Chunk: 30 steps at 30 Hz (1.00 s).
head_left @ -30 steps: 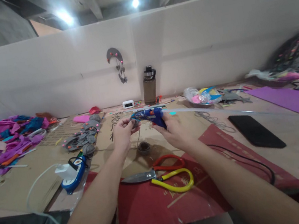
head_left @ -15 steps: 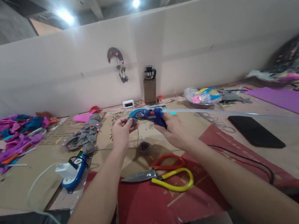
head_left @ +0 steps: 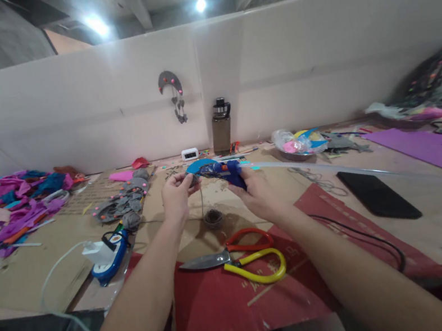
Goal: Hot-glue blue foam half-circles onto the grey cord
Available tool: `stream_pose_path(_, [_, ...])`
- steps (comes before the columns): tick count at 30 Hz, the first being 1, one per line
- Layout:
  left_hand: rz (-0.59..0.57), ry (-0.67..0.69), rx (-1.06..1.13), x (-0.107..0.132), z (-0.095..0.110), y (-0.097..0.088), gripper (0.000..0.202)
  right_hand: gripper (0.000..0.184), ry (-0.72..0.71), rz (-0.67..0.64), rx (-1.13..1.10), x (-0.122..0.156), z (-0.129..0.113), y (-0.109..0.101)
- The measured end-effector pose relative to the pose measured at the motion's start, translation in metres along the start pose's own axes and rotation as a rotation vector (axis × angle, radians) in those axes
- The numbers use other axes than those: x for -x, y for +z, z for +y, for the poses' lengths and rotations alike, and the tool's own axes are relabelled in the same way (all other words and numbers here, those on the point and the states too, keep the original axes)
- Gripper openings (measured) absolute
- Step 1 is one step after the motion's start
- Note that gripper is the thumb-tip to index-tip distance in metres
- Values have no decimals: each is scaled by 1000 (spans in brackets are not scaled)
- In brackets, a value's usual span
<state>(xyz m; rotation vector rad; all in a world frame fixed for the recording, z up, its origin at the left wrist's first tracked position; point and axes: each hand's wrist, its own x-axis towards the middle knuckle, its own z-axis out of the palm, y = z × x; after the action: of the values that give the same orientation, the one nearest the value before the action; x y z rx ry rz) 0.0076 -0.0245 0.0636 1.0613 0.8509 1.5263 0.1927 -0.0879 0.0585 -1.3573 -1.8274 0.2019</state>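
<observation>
My right hand (head_left: 257,190) grips a blue glue gun (head_left: 226,171) above the table, its nozzle pointing left; a long clear glue stick (head_left: 333,169) trails from its back to the right. My left hand (head_left: 175,193) pinches a small blue piece (head_left: 198,166) held right at the nozzle. A thin string (head_left: 201,200) hangs from the left hand down to a small dark spool (head_left: 213,218) on the cardboard. Below the hands lie scissors (head_left: 237,257) with one red and one yellow handle on a red sheet (head_left: 229,307).
A white plug in a blue power strip (head_left: 106,254) sits at the left, grey felt pieces (head_left: 125,202) behind it, coloured scraps (head_left: 7,212) far left. A black phone (head_left: 378,195) and purple sheet (head_left: 427,146) lie right. A bottle (head_left: 221,128) stands at the back wall.
Both hands with the glue gun and the blue piece have risen slightly and drawn a little closer. Everything on the table has stayed in place.
</observation>
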Motion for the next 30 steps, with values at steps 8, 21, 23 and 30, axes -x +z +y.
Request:
stream_pose_path(8, [3,30,-4,-4,-2,-4,25,30,-1,-6,12,1,1,-1])
stream_pose_path(21, [20,5,11,-3,4,-4,23,25,14,11,50,0,1,-1])
stream_pose_path(23, [20,-9,31,-3,5,-5,22,25,20,14,53,0,1,-2])
stream_pose_path(30, [62,-27,35,-2,8,-5,22,24,261,-29,-215,-6,13,8])
